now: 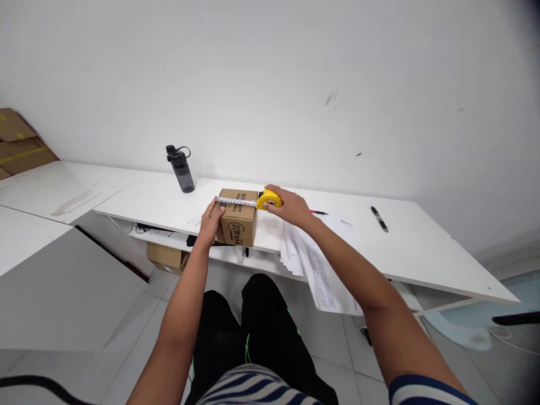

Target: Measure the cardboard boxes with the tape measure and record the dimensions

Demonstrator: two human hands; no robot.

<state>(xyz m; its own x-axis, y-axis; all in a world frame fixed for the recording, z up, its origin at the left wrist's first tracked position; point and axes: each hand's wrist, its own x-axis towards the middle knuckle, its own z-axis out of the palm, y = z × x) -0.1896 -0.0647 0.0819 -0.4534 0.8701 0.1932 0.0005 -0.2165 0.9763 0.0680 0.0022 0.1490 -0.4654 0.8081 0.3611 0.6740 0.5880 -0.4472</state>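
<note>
Yellow tape measure (pixel 269 199) in my right hand (pixel 293 208), left hand (pixel 210 224) gripping box (pixel 242 228); blade (pixel 236 202) could snap back (finger slip).

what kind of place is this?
Probably an office or workroom: a long white desk against a plain wall, papers and a pen, plus a cardboard box with a tape measure stretched across its top.

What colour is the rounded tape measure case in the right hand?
The rounded tape measure case is mostly yellow, as the head view shows.
</note>
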